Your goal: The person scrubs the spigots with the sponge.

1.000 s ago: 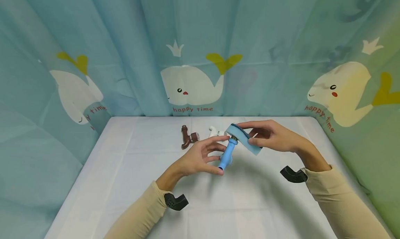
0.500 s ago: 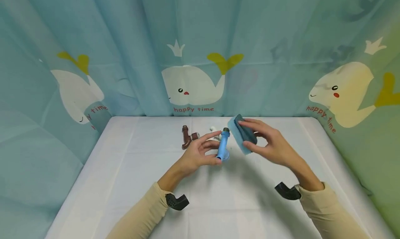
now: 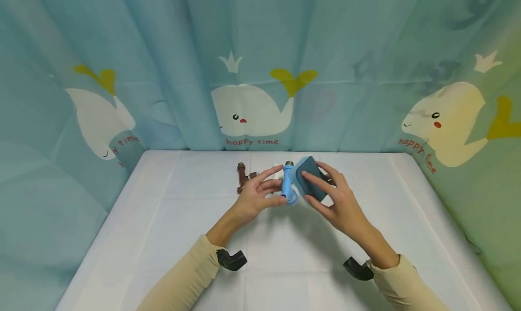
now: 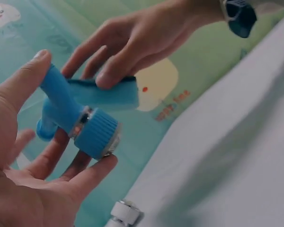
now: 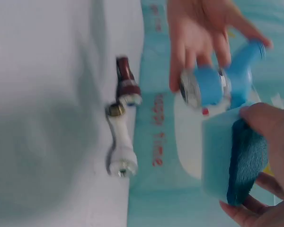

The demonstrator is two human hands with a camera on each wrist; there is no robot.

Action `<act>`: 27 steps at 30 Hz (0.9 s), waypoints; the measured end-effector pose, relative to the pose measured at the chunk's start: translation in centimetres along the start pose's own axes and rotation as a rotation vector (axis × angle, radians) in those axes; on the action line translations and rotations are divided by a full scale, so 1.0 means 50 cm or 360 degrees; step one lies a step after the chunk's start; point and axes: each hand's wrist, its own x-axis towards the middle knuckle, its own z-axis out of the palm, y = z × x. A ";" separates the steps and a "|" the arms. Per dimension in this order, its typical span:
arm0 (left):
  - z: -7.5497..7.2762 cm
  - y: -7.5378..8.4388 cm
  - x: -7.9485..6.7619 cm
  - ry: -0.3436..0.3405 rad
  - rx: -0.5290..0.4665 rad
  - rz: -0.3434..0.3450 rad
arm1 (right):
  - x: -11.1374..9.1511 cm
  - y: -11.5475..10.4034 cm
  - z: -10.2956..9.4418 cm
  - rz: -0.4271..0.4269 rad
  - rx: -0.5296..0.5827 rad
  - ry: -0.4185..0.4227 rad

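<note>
We've got the left hand holding the blue tap between thumb and fingertips, above the desk: blue body, ribbed knob, metal collar. The right hand grips a two-tone sponge just beside it; we can't tell if they're touching. Behind the left hand we spot a brown tap and a white tap, both partly blocked in the head view.

In the head view, the left hand partly hides the white tap.
</note>
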 end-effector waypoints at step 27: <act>0.015 -0.005 0.012 0.0280 0.1049 0.0403 | 0.036 -0.052 -0.083 -0.0049 0.0052 -0.0459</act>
